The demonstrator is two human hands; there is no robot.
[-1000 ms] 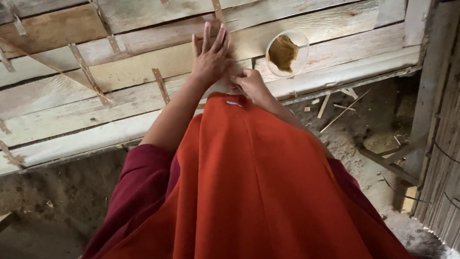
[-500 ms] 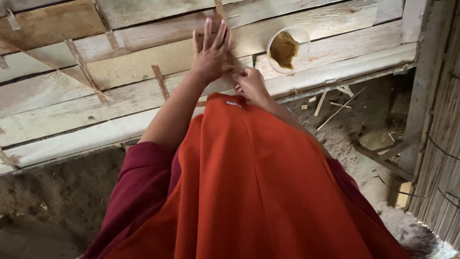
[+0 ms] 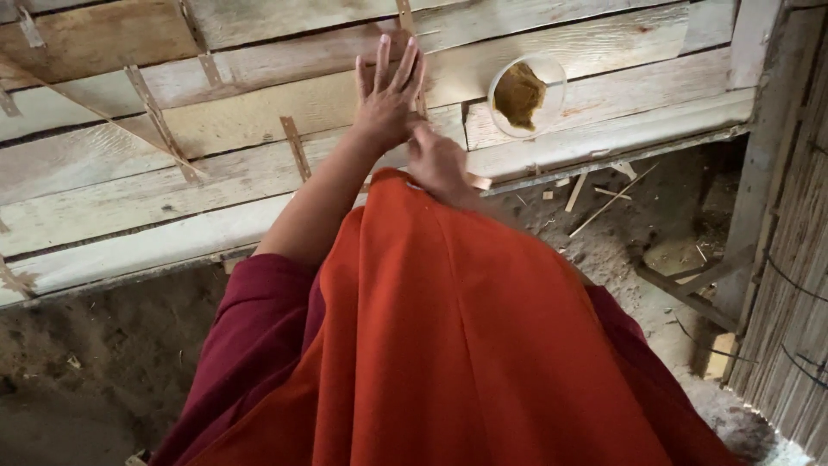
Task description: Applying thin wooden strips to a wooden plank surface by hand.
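Round white bowl (image 3: 527, 95) sits on the pale planks, holding a clump of brownish-yellow material (image 3: 519, 93). Loose thin wood sticks (image 3: 614, 200) and short offcuts (image 3: 574, 192) lie on the dirt floor (image 3: 103, 362) just below the plank edge. Dark timber frame piece (image 3: 686, 289) rests on the ground at right. Woven reed wall (image 3: 798, 285) stands along the right edge, with dark wire ties across it. Orange cloth (image 3: 483, 345) fills the foreground, over maroon sleeves (image 3: 250, 345).

I see my left hand (image 3: 385, 101) flat on the boards (image 3: 259, 112), my right hand (image 3: 440, 164) just below it, a cup (image 3: 526, 95) to their right
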